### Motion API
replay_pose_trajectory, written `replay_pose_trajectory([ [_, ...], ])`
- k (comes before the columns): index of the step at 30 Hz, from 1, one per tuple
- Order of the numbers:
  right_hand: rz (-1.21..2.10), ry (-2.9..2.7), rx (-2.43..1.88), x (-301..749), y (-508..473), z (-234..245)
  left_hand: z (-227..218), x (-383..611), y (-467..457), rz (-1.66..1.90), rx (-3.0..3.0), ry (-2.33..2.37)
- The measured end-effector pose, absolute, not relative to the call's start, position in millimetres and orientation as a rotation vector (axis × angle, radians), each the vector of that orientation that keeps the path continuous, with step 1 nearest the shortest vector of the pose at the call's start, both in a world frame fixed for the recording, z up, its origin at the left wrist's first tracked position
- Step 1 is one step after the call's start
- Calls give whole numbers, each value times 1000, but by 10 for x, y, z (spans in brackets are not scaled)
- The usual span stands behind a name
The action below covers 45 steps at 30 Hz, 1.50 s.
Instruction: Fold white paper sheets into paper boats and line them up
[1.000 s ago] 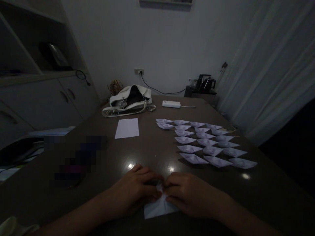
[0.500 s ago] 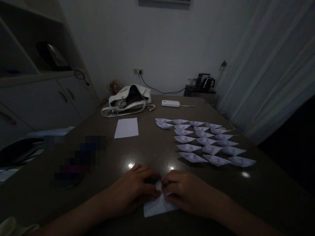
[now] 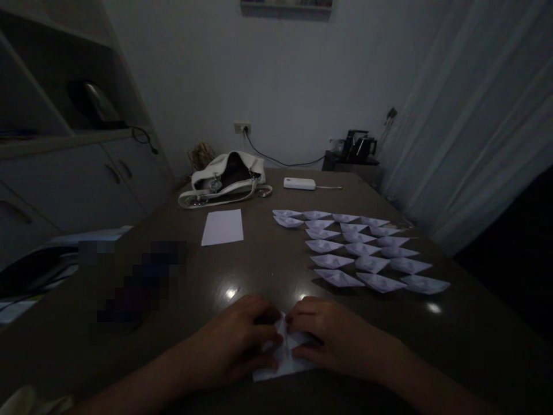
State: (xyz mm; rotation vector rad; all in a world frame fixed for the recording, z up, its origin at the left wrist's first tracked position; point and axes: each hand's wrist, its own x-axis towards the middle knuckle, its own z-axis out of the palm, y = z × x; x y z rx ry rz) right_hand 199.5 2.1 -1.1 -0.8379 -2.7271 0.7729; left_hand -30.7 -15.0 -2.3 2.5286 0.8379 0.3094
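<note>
Both my hands rest on a dark table (image 3: 268,271) in dim light, working one folded white paper (image 3: 283,360). My left hand (image 3: 239,340) pinches the paper's upper fold with curled fingers from the left. My right hand (image 3: 332,340) pinches the same fold from the right, its fingertips meeting the left hand's. The paper's lower edge sticks out below the hands. Several finished white paper boats (image 3: 358,253) lie in rows to the upper right, apart from my hands.
A flat white sheet (image 3: 223,227) lies mid-table. Behind it sit a white handbag (image 3: 224,178) and a white power bank (image 3: 299,183) with a cable. Cabinets stand at left, a curtain at right, and a blurred patch (image 3: 133,282) lies on the table's left.
My hands have closed a little further over the paper and pulled its top fold apart slightly. Nothing else on the table has moved.
</note>
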Motion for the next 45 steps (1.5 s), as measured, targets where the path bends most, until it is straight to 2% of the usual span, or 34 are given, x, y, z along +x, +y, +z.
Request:
replay_pose_trajectory([
  [19, 712, -2758, -882, 1975, -40, -20, 16, -306, -145, 195, 2642, 865],
  [45, 727, -2715, -834, 1965, -8, -10, 23, -297, -170, 232, 2647, 843],
])
